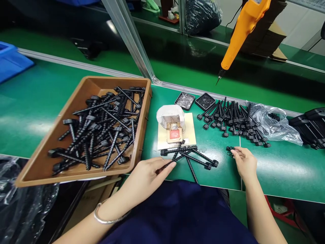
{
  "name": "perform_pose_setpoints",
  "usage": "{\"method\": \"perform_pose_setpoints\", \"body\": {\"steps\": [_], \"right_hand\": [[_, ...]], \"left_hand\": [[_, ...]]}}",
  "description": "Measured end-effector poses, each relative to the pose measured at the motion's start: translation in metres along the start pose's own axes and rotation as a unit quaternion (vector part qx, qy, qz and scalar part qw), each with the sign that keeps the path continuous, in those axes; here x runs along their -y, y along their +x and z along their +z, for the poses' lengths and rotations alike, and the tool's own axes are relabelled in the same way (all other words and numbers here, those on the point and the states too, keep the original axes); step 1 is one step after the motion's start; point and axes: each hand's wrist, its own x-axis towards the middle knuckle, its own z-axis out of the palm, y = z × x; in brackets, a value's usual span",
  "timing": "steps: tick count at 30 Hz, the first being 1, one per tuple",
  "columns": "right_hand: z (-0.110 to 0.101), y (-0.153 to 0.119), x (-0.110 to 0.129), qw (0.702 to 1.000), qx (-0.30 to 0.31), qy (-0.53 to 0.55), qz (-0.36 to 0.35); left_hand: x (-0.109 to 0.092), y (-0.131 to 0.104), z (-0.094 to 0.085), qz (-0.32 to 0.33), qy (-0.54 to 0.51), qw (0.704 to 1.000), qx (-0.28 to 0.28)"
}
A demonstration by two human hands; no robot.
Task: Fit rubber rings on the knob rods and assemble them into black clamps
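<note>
My left hand [149, 173] is closed on a black ribbed rod, at the near edge of the green bench; part of the rod is hidden under the fingers. Just beyond it, several black ribbed rods with knob-like heads [196, 158] lie crossed in a loose pile. On the right, my right hand [245, 162] has its thumb and forefinger pinched at a small cluster of black rubber rings [230, 150] on the bench. A white block fixture with a red pad [174, 134] stands on a pale yellow board [190, 127] behind the pile.
At the left a brown tray [144, 135] holds many black rods. Two small square trays of tiny parts, one silvery [185, 100] and one black [205, 101], sit at the back. More rods [232, 118] lie beside a clear plastic bag [276, 125]. An orange electric screwdriver [235, 44] hangs above.
</note>
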Motion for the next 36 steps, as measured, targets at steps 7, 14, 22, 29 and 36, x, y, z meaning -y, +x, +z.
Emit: {"method": "perform_pose_setpoints", "body": {"steps": [7,14,22,29,36], "right_hand": [[-0.006,-0.004,-0.001,1.0,0.01,0.002,-0.005],[-0.011,-0.01,-0.004,1.0,0.007,0.002,-0.013],[-0.017,-0.013,0.003,0.999,-0.029,-0.003,-0.034],[-0.025,-0.028,0.027,0.998,-0.007,0.063,-0.027],[-0.027,-0.054,0.082,0.955,0.14,0.262,-0.029]], "left_hand": [[0.016,-0.004,0.011,0.032,0.094,0.994,-0.038],[0.014,-0.009,0.023,0.05,0.142,0.985,-0.088],[-0.024,0.023,0.044,0.259,0.139,0.956,0.013],[-0.036,0.045,0.056,0.285,0.113,0.951,0.04],[-0.034,0.014,0.0,0.104,-0.256,0.955,-0.106]]}}
